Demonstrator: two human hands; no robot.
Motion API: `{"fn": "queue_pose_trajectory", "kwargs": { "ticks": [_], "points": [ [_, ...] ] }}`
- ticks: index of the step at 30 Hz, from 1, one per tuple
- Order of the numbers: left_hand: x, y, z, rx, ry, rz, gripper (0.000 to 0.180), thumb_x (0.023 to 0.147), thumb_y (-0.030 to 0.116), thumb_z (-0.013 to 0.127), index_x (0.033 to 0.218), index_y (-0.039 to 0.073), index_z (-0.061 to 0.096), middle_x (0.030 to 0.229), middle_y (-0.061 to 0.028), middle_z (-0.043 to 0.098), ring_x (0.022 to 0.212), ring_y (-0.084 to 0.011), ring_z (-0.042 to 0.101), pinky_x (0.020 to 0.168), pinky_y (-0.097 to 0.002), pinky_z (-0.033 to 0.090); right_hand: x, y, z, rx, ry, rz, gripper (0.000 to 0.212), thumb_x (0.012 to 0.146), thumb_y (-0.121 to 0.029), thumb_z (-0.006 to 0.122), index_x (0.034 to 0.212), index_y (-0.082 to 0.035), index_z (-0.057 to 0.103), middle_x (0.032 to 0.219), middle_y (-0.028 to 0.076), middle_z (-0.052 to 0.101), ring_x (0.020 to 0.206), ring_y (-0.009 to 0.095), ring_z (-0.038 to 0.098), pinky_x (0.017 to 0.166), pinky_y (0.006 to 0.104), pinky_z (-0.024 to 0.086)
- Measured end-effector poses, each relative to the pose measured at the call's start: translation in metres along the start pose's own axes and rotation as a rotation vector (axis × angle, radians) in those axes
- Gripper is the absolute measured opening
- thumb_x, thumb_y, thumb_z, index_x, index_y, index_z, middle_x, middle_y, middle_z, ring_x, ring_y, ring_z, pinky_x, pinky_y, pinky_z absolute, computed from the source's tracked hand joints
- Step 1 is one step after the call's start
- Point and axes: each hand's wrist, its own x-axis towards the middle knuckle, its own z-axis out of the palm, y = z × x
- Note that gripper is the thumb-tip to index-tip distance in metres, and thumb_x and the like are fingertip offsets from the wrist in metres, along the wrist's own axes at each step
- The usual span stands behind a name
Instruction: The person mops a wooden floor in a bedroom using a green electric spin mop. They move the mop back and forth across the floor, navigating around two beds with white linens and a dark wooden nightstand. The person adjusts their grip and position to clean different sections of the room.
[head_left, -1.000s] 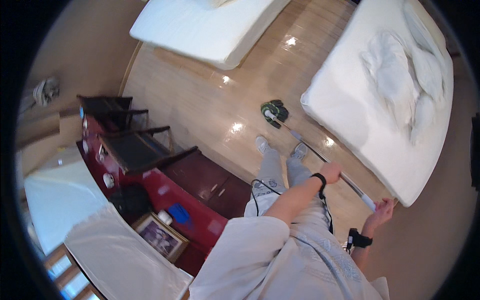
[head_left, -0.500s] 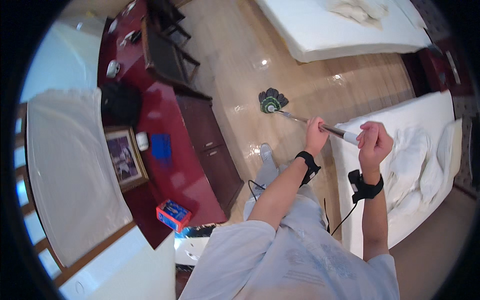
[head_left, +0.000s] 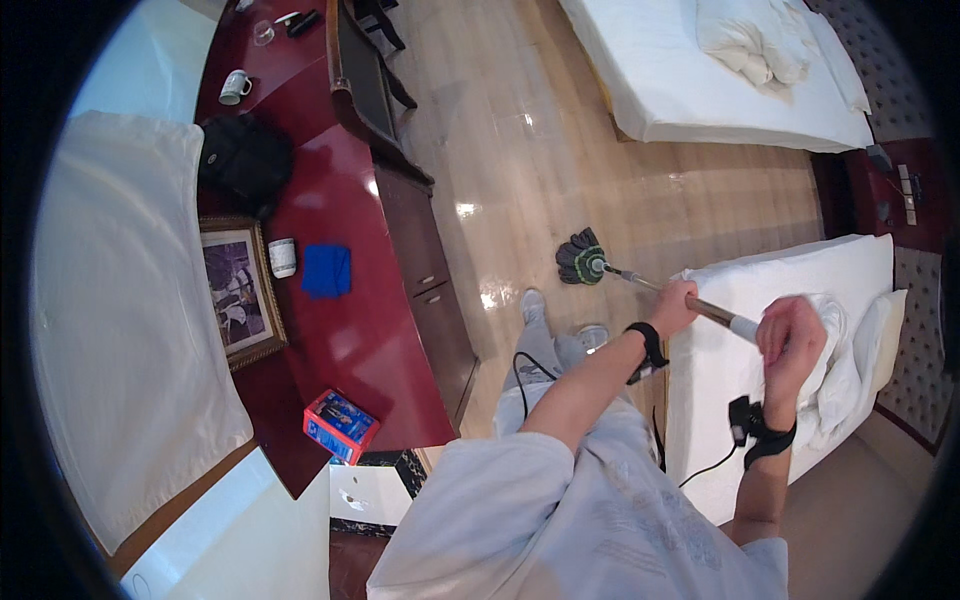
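A mop (head_left: 580, 258) with a dark grey and green head rests on the wooden floor (head_left: 490, 180) ahead of my feet. Its metal pole slants up to the right toward me. My left hand (head_left: 673, 308) is wrapped round the middle of the pole. Higher up, near the pole's white end section, my right hand (head_left: 790, 335) is closed round the handle, hiding its tip. Both wrists wear black straps with small devices and cables. My feet in light shoes show just behind the mop head.
Left stands a dark red desk (head_left: 340, 370) with a blue cloth (head_left: 326, 271), white mugs, a black backpack (head_left: 245, 160), a framed picture (head_left: 240, 290) and a red-blue box (head_left: 341, 426). A chair (head_left: 365, 90) is tucked there. White beds (head_left: 720, 110) stand far right and beside my right arm.
The mop head has swung to the right and nearer to me, and its strands now trail left. Both hands have moved right and nearer with the pole, keeping their grip.
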Motion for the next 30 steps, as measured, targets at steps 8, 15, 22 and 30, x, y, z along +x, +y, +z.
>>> {"fn": "queue_pose_trajectory", "kwargs": {
  "ticks": [8, 15, 22, 30],
  "points": [
    [0.009, 0.017, -0.077, 0.318, -0.127, 0.168, 0.022, 0.066, 0.013, 0.065, 0.082, 0.008, 0.05, 0.07, -0.0126, 0.06, 0.074, -0.0329, 0.06, 0.061, -0.0411, 0.042, -0.01, -0.013, 0.017, 0.125, 0.094, -0.114, 0.039, 0.098, -0.025, 0.034, 0.078, 0.003, 0.052, 0.044, -0.006, 0.029, 0.036, 0.005, 0.024, 0.038, 0.0222, 0.023],
    [0.003, -0.041, -0.13, 0.565, -0.098, 0.007, 0.021, 0.069, 0.02, 0.065, 0.085, 0.013, 0.054, 0.079, -0.0099, 0.062, 0.081, -0.0299, 0.06, 0.072, -0.0432, 0.041, -0.022, 0.05, 0.033, 0.153, 0.117, 0.022, 0.036, 0.097, -0.025, 0.037, 0.078, 0.001, 0.051, 0.047, -0.005, 0.031, 0.039, 0.006, 0.027, 0.039, 0.0233, 0.025],
    [-0.042, -0.104, -0.192, 0.166, 0.642, -0.12, 0.021, 0.069, -0.003, 0.053, 0.085, 0.009, 0.05, 0.072, -0.0077, 0.057, 0.076, -0.0279, 0.058, 0.069, -0.039, 0.044, -0.019, 0.061, 0.137, 0.208, -0.26, -0.019, 0.037, 0.098, -0.02, 0.036, 0.077, 0.004, 0.054, 0.046, -0.002, 0.035, 0.038, 0.006, 0.031, 0.04, 0.0226, 0.031],
    [-0.103, -0.068, -0.149, 0.012, 1.053, -0.12, 0.028, 0.067, -0.016, 0.043, 0.087, 0.004, 0.045, 0.071, -0.0071, 0.05, 0.067, -0.0211, 0.053, 0.065, -0.0308, 0.044, -0.047, 0.035, 0.136, 0.357, -0.499, 0.014, 0.029, 0.094, -0.012, 0.042, 0.077, 0.004, 0.058, 0.049, -0.004, 0.041, 0.043, 0.002, 0.036, 0.041, 0.0205, 0.027]
  ]
}}
